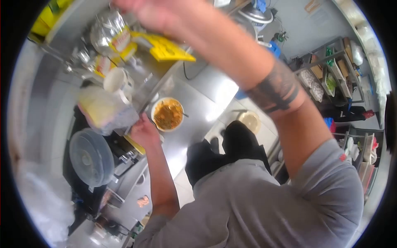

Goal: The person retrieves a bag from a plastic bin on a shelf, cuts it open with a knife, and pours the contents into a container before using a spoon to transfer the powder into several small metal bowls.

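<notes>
My left hand [145, 131] is at the edge of the metal shelf, its fingers curled at the near end of a clear plastic bag [108, 110] with pale yellow and pink contents. The bag is blurred, and part of the grip is hidden. Just right of this hand, a white bowl [154, 108] of orange-brown stew with a spoon stands on the steel counter. My right hand [155, 12] is raised across the top left, smeared by motion and partly cut off by the frame. Below it are a foil-like silver bundle [106, 35] and yellow packaging [167, 48].
A white mug [118, 80] stands behind the bag. A round translucent plastic lid [92, 157] lies to the left over dark equipment. The steel counter [194, 97] runs beside my legs. Loaded racks [331, 74] line the right wall, and a beige round container [249, 122] is on the floor.
</notes>
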### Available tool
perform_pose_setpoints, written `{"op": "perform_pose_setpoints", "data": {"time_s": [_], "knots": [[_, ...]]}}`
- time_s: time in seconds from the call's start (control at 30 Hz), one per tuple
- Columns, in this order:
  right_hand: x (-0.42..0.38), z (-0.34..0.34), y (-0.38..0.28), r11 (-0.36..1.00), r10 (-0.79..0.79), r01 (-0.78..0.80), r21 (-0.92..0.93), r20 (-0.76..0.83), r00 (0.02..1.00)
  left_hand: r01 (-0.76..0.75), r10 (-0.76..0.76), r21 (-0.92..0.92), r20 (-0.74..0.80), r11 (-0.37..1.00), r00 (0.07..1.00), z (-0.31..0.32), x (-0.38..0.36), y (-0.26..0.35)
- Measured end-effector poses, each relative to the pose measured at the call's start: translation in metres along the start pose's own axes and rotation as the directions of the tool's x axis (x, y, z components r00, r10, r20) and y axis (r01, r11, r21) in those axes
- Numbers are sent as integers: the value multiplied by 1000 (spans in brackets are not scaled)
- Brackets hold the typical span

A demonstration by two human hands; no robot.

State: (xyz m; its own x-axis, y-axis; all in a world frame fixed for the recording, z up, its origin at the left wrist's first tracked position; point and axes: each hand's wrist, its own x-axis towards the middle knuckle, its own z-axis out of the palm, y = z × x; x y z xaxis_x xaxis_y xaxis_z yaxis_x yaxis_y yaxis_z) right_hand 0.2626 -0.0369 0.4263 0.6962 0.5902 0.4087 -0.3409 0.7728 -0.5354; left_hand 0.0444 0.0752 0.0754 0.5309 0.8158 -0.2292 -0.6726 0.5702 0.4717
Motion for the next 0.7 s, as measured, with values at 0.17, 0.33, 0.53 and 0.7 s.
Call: {"op": "perform_pose_setpoints", "data": {"time_s": [0.17, 0.33, 0.53, 0.7], "knots": [[24, -10, 3, 966, 175, -144, 215, -131, 976, -14, 10, 75, 56, 997, 998, 18, -10, 7], [17, -2, -8, 954, 261, -222, 201, -191, 946, 73, -75, 50, 29, 996, 997, -1, -7, 12], [43, -62, -60, 905, 264, -201, 375, -125, 956, 22, -20, 26, -63, 999, 998, 10, -14, 10], [87, -123, -123, 980, 137, -76, 185, -342, 930, 132, -134, -52, -42, 990, 990, -28, 2, 18]]}}
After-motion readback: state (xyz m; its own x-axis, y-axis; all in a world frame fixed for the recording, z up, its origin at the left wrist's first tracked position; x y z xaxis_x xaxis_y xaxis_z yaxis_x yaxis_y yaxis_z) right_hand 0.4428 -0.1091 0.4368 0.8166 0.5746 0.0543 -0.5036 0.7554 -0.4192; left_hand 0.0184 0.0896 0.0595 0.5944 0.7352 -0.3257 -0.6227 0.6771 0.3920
